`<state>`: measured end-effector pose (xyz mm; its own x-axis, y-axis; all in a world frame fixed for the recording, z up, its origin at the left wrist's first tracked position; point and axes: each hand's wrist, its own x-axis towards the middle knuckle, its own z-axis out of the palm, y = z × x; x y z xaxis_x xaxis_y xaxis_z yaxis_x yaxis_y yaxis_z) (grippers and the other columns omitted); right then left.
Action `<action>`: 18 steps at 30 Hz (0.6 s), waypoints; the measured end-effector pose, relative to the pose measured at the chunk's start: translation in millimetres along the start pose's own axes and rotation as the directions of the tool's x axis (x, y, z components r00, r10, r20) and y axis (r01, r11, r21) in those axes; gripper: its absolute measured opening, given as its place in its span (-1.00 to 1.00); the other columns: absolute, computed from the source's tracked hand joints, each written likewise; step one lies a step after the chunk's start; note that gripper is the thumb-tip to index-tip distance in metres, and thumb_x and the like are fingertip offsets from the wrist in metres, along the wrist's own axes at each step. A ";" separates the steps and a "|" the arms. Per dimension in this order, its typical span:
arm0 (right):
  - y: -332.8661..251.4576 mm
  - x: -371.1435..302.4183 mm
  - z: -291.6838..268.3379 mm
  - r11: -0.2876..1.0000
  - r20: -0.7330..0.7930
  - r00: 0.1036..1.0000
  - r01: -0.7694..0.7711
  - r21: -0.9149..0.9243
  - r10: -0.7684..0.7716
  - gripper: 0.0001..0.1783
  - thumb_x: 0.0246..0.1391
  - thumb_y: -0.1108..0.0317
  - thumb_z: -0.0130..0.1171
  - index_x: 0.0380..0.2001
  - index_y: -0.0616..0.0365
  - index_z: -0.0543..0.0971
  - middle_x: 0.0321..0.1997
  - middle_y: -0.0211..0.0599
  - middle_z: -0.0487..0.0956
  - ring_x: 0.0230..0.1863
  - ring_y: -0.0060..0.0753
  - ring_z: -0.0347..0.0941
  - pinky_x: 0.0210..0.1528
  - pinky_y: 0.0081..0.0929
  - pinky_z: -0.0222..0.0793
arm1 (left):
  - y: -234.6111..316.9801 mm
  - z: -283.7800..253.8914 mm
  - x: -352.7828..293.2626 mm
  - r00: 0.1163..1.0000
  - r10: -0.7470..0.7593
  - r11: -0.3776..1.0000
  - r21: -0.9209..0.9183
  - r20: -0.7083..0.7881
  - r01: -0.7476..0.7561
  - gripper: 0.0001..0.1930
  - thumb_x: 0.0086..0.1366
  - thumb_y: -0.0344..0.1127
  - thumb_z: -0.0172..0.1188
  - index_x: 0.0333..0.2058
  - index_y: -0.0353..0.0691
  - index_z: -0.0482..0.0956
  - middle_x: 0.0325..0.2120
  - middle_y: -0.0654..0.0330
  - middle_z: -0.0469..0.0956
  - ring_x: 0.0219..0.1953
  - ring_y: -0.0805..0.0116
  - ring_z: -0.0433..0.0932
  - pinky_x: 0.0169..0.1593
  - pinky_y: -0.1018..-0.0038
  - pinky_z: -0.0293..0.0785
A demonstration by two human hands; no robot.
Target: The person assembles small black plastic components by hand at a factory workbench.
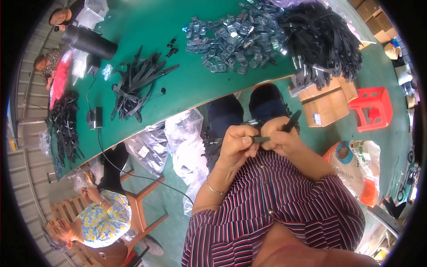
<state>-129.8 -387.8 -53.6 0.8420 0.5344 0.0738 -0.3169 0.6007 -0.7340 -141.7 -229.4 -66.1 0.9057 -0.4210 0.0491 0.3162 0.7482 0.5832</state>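
Above my lap, my left hand [235, 143] and my right hand [281, 137] are close together, both closed on a black strap [261, 139]. A short length of it shows between my fingertips, and a black end [292, 121] sticks up out of my right hand. Some dark pieces behind my fingers are partly hidden. On the table beyond lies a heap of small clear plastic parts [240, 38]. To its right a large pile of black straps [322, 44] hangs over the table edge. A looser bunch of black straps [135, 86] lies further left.
The green table [182, 91] carries a black cylinder [91, 42], a small black box [94, 118] with a cable, and more straps [66, 124]. Cardboard boxes [324, 104], a red stool [371, 109] and a sack [356, 167] stand right. A seated co-worker [104, 218] is at left.
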 end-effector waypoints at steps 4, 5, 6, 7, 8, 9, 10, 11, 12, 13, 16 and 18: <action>-22.4 9.2 -1.9 0.807 0.031 0.996 0.085 -0.585 -0.083 -0.81 -0.05 0.45 0.10 -0.66 0.23 0.38 -0.69 -0.44 0.31 -0.66 -0.76 0.11 -0.63 -0.71 0.01 | 12.2 11.4 -0.8 0.987 -0.112 0.981 0.144 -0.119 0.129 -0.78 0.15 -0.30 0.10 -0.58 -0.32 0.48 -0.73 0.28 0.42 -0.71 0.64 0.27 -0.62 0.74 0.09; -23.7 7.9 -3.2 0.769 -0.043 0.994 0.051 -0.637 -0.101 -0.90 -0.14 0.50 0.19 -0.56 0.24 0.45 -0.57 -0.46 0.34 -0.61 -0.77 0.14 -0.58 -0.73 0.04 | 14.5 11.9 -0.3 0.981 -0.135 0.940 0.297 -0.136 0.170 -0.78 0.19 -0.28 0.07 -0.54 -0.32 0.49 -0.72 0.29 0.42 -0.70 0.66 0.26 -0.61 0.74 0.10; -30.3 9.7 0.1 0.737 -0.043 0.997 0.015 -0.675 -0.061 -0.87 -0.20 0.52 0.24 -0.50 0.21 0.49 -0.49 -0.46 0.35 -0.58 -0.75 0.17 -0.57 -0.73 0.06 | 16.0 12.5 0.4 0.976 -0.153 0.873 0.441 -0.157 0.208 -0.76 0.22 -0.26 0.03 -0.49 -0.32 0.50 -0.70 0.30 0.42 -0.69 0.67 0.26 -0.60 0.75 0.11; -37.2 12.6 5.2 0.703 -0.047 0.999 -0.021 -0.711 -0.018 -0.79 -0.25 0.54 0.28 -0.43 0.19 0.53 -0.42 -0.47 0.35 -0.55 -0.74 0.20 -0.55 -0.74 0.08 | 18.4 14.7 0.6 0.975 -0.156 0.874 0.438 -0.157 0.211 -0.76 0.22 -0.26 0.03 -0.49 -0.32 0.50 -0.70 0.30 0.42 -0.69 0.67 0.26 -0.60 0.75 0.11; -37.5 13.6 3.6 0.703 -0.050 0.999 -0.024 -0.711 -0.016 -0.79 -0.25 0.54 0.28 -0.43 0.19 0.53 -0.42 -0.47 0.35 -0.55 -0.74 0.20 -0.55 -0.74 0.08 | 20.4 16.8 1.3 0.973 -0.164 0.882 0.418 -0.165 0.219 -0.76 0.25 -0.24 0.01 -0.45 -0.31 0.50 -0.66 0.31 0.43 -0.66 0.67 0.27 -0.58 0.75 0.13; -36.9 14.5 1.1 0.631 0.024 0.995 0.082 -0.772 -0.100 -0.72 -0.29 0.53 0.30 -0.38 0.16 0.54 -0.38 -0.46 0.35 -0.50 -0.72 0.23 -0.54 -0.74 0.10 | 21.1 17.7 1.3 0.970 -0.171 0.889 0.398 -0.173 0.227 -0.75 0.27 -0.22 -0.01 -0.40 -0.30 0.50 -0.62 0.31 0.45 -0.63 0.67 0.28 -0.56 0.74 0.15; -36.1 15.5 -0.2 0.542 0.105 0.979 0.186 -0.819 -0.177 -0.66 -0.33 0.53 0.32 -0.34 0.14 0.56 -0.34 -0.46 0.35 -0.46 -0.71 0.25 -0.52 -0.74 0.12 | 22.0 17.1 1.7 0.977 -0.162 0.917 0.346 -0.137 0.201 -0.76 0.28 -0.21 -0.02 -0.36 -0.29 0.48 -0.55 0.30 0.45 -0.56 0.66 0.30 -0.49 0.73 0.19; -34.5 15.5 -0.5 0.539 0.102 0.979 0.183 -0.822 -0.177 -0.66 -0.33 0.53 0.32 -0.34 0.14 0.56 -0.34 -0.46 0.35 -0.46 -0.71 0.25 -0.52 -0.74 0.12 | 21.4 15.3 1.5 0.977 -0.164 0.918 0.343 -0.134 0.201 -0.76 0.28 -0.21 -0.02 -0.36 -0.29 0.48 -0.55 0.30 0.45 -0.56 0.66 0.30 -0.49 0.73 0.19; -32.6 15.5 -0.8 0.561 0.072 0.975 0.180 -0.808 -0.209 -0.66 -0.33 0.52 0.32 -0.34 0.14 0.56 -0.34 -0.44 0.35 -0.44 -0.69 0.27 -0.51 -0.74 0.14 | 20.0 12.4 1.0 0.982 -0.142 0.909 0.376 -0.128 0.180 -0.76 0.28 -0.22 -0.02 -0.36 -0.29 0.47 -0.55 0.30 0.45 -0.55 0.65 0.30 -0.47 0.71 0.20; -30.2 15.9 -1.9 0.590 0.045 0.970 0.182 -0.786 -0.238 -0.66 -0.33 0.52 0.33 -0.33 0.15 0.55 -0.34 -0.43 0.36 -0.41 -0.68 0.28 -0.49 -0.74 0.16 | 19.8 11.3 -0.3 0.984 -0.118 0.896 0.414 -0.131 0.162 -0.76 0.29 -0.22 -0.02 -0.37 -0.28 0.47 -0.55 0.30 0.45 -0.53 0.64 0.30 -0.44 0.70 0.21; -30.2 16.8 -4.2 0.629 0.082 0.975 0.196 -0.752 -0.206 -0.73 -0.22 0.50 0.29 -0.34 0.22 0.54 -0.30 -0.37 0.38 -0.39 -0.63 0.35 -0.46 -0.72 0.29 | 21.6 9.2 -1.8 0.988 -0.097 0.886 0.442 -0.121 0.141 -0.77 0.29 -0.23 -0.04 -0.38 -0.29 0.47 -0.56 0.30 0.44 -0.53 0.64 0.29 -0.44 0.71 0.19; -29.1 15.7 -3.4 0.660 0.079 0.978 0.189 -0.727 -0.193 -0.76 -0.18 0.50 0.27 -0.34 0.25 0.53 -0.29 -0.34 0.39 -0.38 -0.61 0.38 -0.46 -0.70 0.34 | 21.4 6.6 -2.6 0.992 -0.087 0.898 0.423 -0.092 0.118 -0.76 0.29 -0.23 -0.03 -0.38 -0.30 0.47 -0.56 0.29 0.44 -0.54 0.63 0.29 -0.45 0.72 0.18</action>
<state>-105.9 -399.0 -33.4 0.8501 0.4536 0.2674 0.2676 0.0651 -0.9613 -139.1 -215.7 -48.4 0.8968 -0.4356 -0.0770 0.2719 0.4053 0.8728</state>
